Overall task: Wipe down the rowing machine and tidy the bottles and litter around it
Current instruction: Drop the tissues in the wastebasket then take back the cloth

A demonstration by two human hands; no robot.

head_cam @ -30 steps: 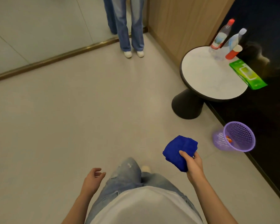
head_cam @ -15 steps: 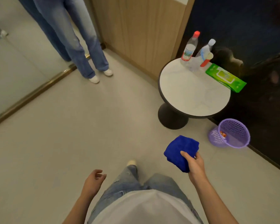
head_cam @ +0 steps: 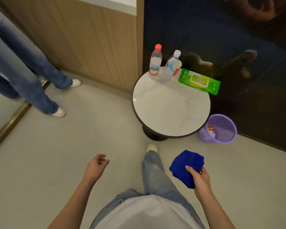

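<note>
head view: the right hand [head_cam: 201, 180] grips a folded blue cloth [head_cam: 185, 166], fingers curled round its near edge, above the floor. the left hand [head_cam: 96, 167] hangs free, fingers loosely curled, holding nothing. compared with the earlier frames, the round table [head_cam: 170, 113] sits nearer and more central: the person is closing on it. a red-capped bottle [head_cam: 155, 63] and a pale-capped bottle [head_cam: 170, 68] stand at its far edge, beside a green wipes pack [head_cam: 199, 81]. a purple basket [head_cam: 205, 136] holding litter stands on the floor at the table's right edge. the rowing machine is not in view. judgement: the cloth is probably bound for the table.
</note>
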